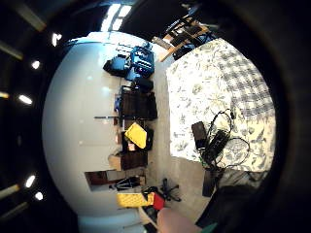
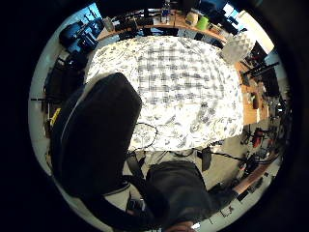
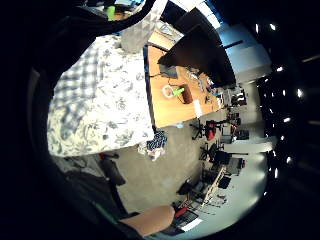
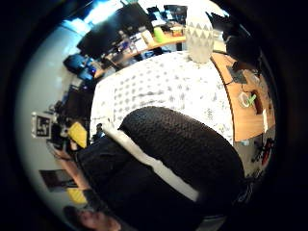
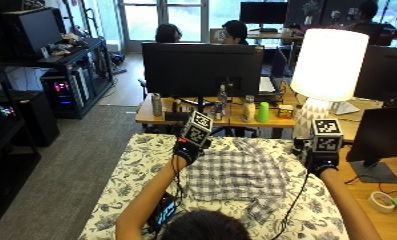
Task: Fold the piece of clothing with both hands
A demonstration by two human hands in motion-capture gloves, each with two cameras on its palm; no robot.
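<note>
A grey-and-white plaid shirt [image 5: 234,175] lies spread flat on the flower-print tablecloth [image 5: 135,175], with one sleeve trailing toward the near right. It also shows in the left palm views as the plaid shirt [image 2: 178,72] and the shirt [image 1: 243,82], seen from well above. My left hand [image 5: 187,149] hovers over the shirt's far left corner and holds nothing. Beyond the shirt's far right edge hangs my right hand [image 5: 320,159], clear of the cloth. Both hands look relaxed. In the right little finger side view the shirt [image 3: 80,80] lies a good way off.
A wooden desk behind the table carries a black monitor [image 5: 201,67], bottles and a green cup [image 5: 262,112]. A white lamp [image 5: 328,65] stands at the far right. Another monitor [image 5: 381,142] and a tape roll [image 5: 383,200] sit on the desk to the right.
</note>
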